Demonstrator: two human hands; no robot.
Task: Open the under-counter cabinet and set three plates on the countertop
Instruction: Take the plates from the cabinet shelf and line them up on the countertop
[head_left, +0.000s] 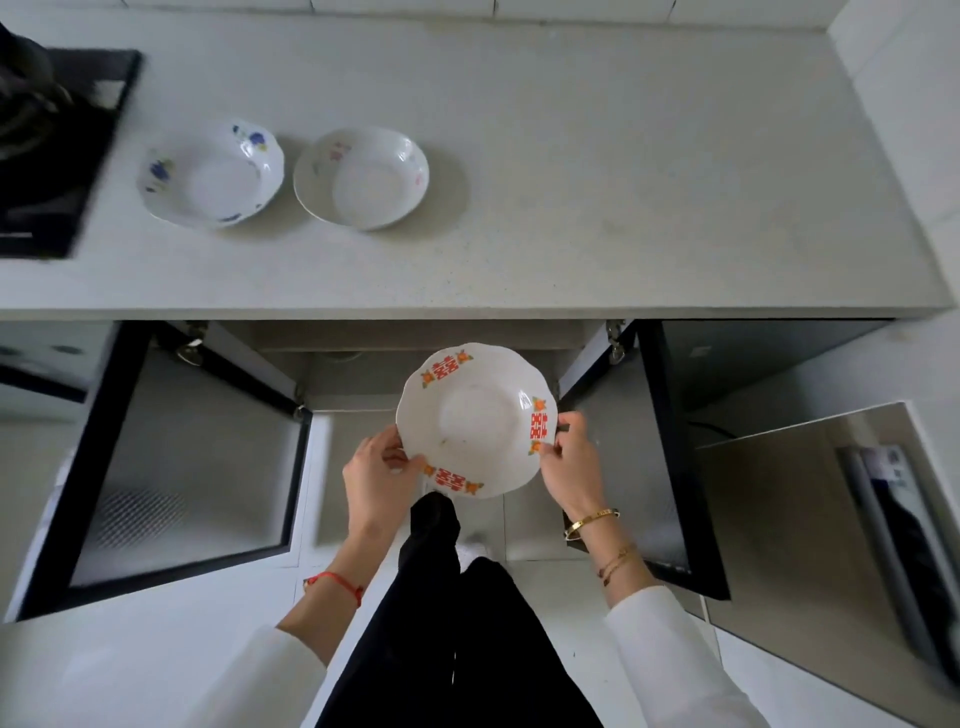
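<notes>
I hold a white plate with red and orange marks (475, 418) in both hands, level, in front of the open cabinet and below the countertop's front edge. My left hand (376, 480) grips its near-left rim and my right hand (571, 462) grips its right rim. On the pale countertop (623, 182) stand two plates side by side: one with blue flowers (210, 174) on the left and one with faint pink marks (361, 176) just to its right. They do not touch.
Both cabinet doors stand swung out: the left door (171, 467) with frosted glass and the right door (670, 441). A black stove (52, 150) occupies the countertop's left end. A steel appliance (831, 545) stands at the right. My dark-clad legs (457, 623) are below the plate.
</notes>
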